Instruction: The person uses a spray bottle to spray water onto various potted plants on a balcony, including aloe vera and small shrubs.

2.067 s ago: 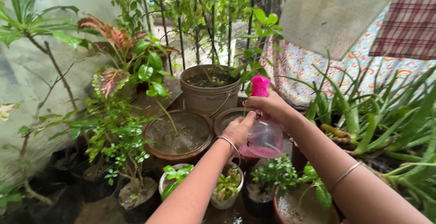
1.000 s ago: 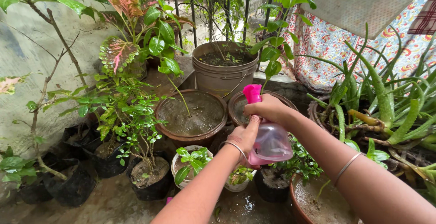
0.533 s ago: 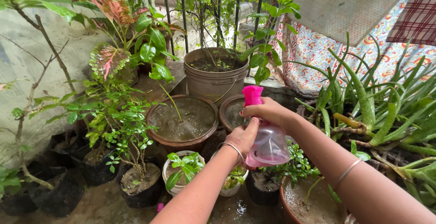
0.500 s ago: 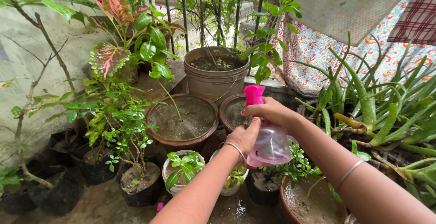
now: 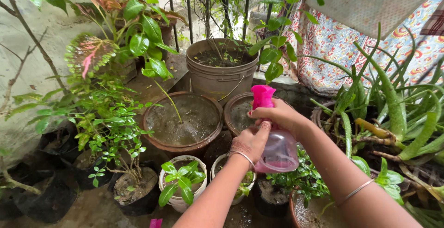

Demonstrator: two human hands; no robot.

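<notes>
Soft, even daylight comes from the upper centre of the frame; shadows are faint, focus is sharp, and the lower corners look slightly stretched and dim.

Both forearms are bare, with no sleeves in view. The left hand (image 5: pixel 249 143) has a thin silver bangle at the wrist and dark patterned markings on its back. The right hand (image 5: pixel 277 115) has a similar thin silver bangle farther up the forearm.

a home garden corner: crowded potted plants (image 5: pixel 182 121), hanging laundry (image 5: pixel 342 43).
</notes>
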